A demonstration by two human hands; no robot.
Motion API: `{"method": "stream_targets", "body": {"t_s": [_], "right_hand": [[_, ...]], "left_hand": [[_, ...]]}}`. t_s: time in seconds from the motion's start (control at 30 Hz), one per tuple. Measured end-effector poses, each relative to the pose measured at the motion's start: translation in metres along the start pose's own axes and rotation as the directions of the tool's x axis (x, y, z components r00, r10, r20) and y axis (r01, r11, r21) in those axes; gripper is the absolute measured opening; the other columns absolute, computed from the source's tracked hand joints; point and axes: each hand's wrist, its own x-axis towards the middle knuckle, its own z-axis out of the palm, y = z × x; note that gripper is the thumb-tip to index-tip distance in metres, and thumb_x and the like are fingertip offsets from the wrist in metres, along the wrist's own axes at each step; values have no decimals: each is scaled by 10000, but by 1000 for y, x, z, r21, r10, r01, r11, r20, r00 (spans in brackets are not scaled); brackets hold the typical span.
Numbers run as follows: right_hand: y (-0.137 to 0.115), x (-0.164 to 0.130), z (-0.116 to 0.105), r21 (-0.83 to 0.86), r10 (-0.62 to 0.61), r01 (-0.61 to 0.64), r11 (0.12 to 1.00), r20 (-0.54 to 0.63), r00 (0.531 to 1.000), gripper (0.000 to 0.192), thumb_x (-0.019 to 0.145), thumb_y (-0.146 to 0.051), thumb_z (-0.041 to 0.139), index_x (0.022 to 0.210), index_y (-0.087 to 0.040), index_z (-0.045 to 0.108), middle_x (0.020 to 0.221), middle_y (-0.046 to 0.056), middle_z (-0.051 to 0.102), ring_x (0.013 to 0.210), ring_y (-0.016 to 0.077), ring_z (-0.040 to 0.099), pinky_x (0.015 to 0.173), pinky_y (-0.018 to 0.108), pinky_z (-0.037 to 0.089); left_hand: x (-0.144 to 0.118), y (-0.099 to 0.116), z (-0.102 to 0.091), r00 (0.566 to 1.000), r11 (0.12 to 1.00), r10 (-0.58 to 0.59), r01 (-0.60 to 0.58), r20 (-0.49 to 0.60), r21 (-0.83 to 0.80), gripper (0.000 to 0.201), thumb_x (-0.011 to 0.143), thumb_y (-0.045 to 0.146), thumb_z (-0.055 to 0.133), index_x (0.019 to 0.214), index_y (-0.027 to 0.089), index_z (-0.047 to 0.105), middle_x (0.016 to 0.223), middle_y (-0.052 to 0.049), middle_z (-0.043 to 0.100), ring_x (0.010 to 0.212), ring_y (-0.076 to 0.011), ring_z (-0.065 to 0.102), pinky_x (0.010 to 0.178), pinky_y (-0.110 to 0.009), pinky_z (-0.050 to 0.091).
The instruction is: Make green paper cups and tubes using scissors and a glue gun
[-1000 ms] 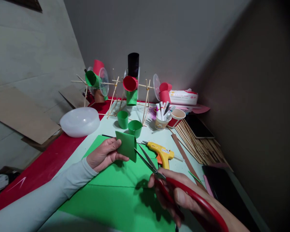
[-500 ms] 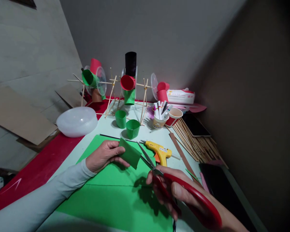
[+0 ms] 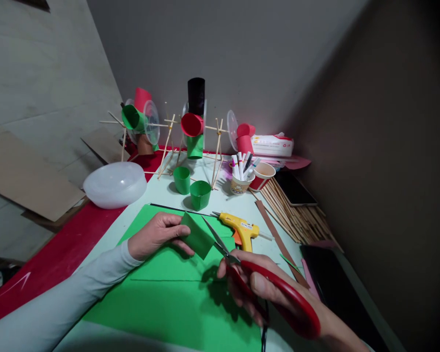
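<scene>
Pinched between thumb and fingers, the left hand (image 3: 157, 237) holds a green paper piece (image 3: 197, 238) just above the green sheet (image 3: 176, 298). Right hand (image 3: 258, 288) grips red scissors (image 3: 264, 283), blades apart at its edge. Paper looks light, floppy; best held near the cut.

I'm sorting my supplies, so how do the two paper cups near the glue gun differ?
The cream cup is packed with markers standing upright, while the red cup beside it looks empty. The cream cup has a small printed pattern on pale paper; the red cup is red outside and pale inside. The red cup tilts and looks wider at the rim; the cream cup stands straighter. Both are open-topped and stand side by side on the table.
</scene>
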Motion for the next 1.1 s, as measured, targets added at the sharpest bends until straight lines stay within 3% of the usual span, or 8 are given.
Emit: {"method": "stream_targets", "body": {"t_s": [0.1,0.27,0.37,0.53,0.7,0.9,1.1], "right_hand": [[-8,-2,1,-32,-14,16,999,62,998,605,806,-732,629,1065,-185,642,731,-7,557,501,63,463,410,147,363],[-14,-5,6,-13,-32,33,999,20,999,619,782,-772,612,969,-183,635,641,-51,466,421,32,320,358,152,273],[-14,-6,9,-39,-31,31,999,-10,999,573,825,-739,596,937,-178,618,618,-60,457,400,20,289,342,148,234],[-14,-6,14,-119,1,-10,993,-77,997,486,935,-645,528,864,-168,592,582,-57,437,432,39,338,366,161,225],[-14,-7,18,-140,14,-27,990,-98,995,508,915,-666,542,804,-170,562,533,-76,401,404,32,309,352,157,199],[-8,-8,17,-89,62,-67,994,-57,996,497,905,-661,566,986,-171,567,670,-51,500,408,13,337,350,127,250],[-6,-4,20,-90,71,-75,993,-52,996,528,883,-692,572,972,-172,571,664,-49,492,418,22,344,359,136,266]], "left_hand": [[1,-2,0,1000,1000,3,-3,-12,-6,471,643,508,872,623,116,612,610,2,655,631,-255,773,572,-265,600],[2,-2,-1,1000,1000,-4,4,-16,-17,536,600,529,888,571,135,525,539,59,539,598,-261,771,504,-222,562],[2,-2,-1,1000,1000,-9,9,-11,-17,541,598,528,888,567,138,514,547,54,544,601,-263,771,496,-219,557],[1,-2,-2,1000,1000,-8,8,1,-8,518,598,523,884,577,137,540,563,47,571,602,-258,769,506,-231,566],[2,-1,-3,1000,1000,-6,6,18,8,475,634,495,866,580,140,556,557,46,571,614,-255,769,508,-231,560],[0,-3,4,998,1000,-27,25,63,19,469,647,460,866,552,142,535,533,58,510,626,-249,770,519,-214,549],[-4,-6,10,994,999,-44,41,102,31,419,687,450,838,589,136,578,590,33,579,645,-229,770,552,-222,558]]}}
